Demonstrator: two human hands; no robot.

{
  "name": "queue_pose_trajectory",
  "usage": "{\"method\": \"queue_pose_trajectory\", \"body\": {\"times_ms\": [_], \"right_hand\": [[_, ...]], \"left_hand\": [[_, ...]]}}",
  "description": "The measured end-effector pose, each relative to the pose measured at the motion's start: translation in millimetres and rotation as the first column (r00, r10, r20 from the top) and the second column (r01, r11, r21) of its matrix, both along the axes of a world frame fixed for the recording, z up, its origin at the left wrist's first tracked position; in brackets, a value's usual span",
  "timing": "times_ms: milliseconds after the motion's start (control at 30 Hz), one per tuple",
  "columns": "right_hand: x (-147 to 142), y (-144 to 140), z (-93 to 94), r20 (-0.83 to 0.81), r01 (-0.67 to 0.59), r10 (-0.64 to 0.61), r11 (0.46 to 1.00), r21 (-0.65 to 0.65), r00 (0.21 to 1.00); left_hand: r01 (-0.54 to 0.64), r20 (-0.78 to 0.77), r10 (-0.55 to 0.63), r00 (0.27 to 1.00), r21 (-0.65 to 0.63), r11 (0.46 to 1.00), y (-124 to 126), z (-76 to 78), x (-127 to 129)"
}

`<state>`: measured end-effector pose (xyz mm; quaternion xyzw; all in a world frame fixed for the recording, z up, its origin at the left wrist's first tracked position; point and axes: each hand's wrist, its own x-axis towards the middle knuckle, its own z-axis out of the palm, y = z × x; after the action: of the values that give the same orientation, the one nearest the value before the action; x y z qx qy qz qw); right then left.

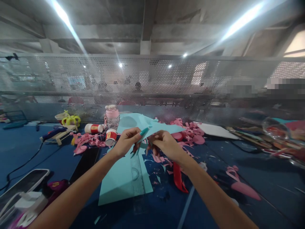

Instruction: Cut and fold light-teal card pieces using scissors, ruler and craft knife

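My left hand (127,140) and my right hand (165,144) meet above a blue table, both pinching the same light-blue paper piece (154,126) that rises between them. The left fingers have teal nails. A larger light-blue paper sheet (119,179) lies flat below my hands, with a clear ruler (137,178) on top of it. Red-handled scissors (178,179) lie on the table just under my right wrist.
Pink paper scraps (188,132) litter the table behind my hands. Two glue bottles (94,128) and a pink-lidded jar (111,117) stand at the back left, near a glue gun (56,132). A phone (26,183) sits front left. A perforated metal screen (152,82) backs the table.
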<state>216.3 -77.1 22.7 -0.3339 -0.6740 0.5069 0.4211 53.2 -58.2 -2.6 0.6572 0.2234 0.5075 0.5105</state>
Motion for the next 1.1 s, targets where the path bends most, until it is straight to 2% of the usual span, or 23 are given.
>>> {"method": "queue_pose_trajectory", "body": {"times_ms": [100,300,367,433,500,633,700,800,867,1000,1100], "right_hand": [[2,-5,6.0,0.065,-0.055,0.056,0.998,-0.015,0.996],[2,-8,10.3,-0.028,-0.098,0.097,0.994,-0.053,0.995],[0,-6,6.1,-0.077,-0.056,0.051,0.996,-0.072,0.996],[-4,-3,0.1,-0.147,0.050,-0.058,0.997,-0.061,0.987],[-7,-1,-5.2,-0.193,0.146,-0.148,0.989,-0.027,0.970],[-8,2,-7.8,-0.174,0.194,-0.183,0.980,0.050,0.968],[-7,2,-5.8,-0.158,0.195,-0.179,0.976,0.092,0.971],[-6,2,-3.8,-0.147,0.176,-0.157,0.976,0.127,0.977],[-6,2,-4.5,-0.140,0.163,-0.144,0.978,0.133,0.980],[-7,4,-8.0,-0.156,0.162,-0.141,0.978,0.133,0.978],[-8,5,-9.4,-0.197,0.180,-0.159,0.979,0.092,0.967]], "left_hand": [[-0.017,-0.048,0.017,0.999,0.001,1.000,1,2.4,-1],[-0.040,-0.084,0.041,0.996,0.002,0.999,2,7.3,-5],[-0.028,-0.131,0.029,0.991,0.010,1.000,1,7.8,-6],[-0.033,-0.163,0.038,0.986,0.035,0.999,2,6.8,-6],[-0.088,-0.176,0.101,0.979,0.080,0.993,3,4.4,-6],[-0.292,-0.122,0.313,0.942,0.161,0.943,7,-0.9,-5],[-0.287,-0.059,0.299,0.952,0.162,0.944,10,-1.9,-5],[-0.142,0.015,0.142,0.990,0.145,0.979,11,-0.3,-3],[-0.111,0.021,0.110,0.994,0.124,0.986,9,2.0,-2],[-0.251,0.048,0.248,0.968,0.093,0.963,3,4.9,0],[-0.309,0.121,0.299,0.947,0.077,0.948,1,4.5,2]]}}
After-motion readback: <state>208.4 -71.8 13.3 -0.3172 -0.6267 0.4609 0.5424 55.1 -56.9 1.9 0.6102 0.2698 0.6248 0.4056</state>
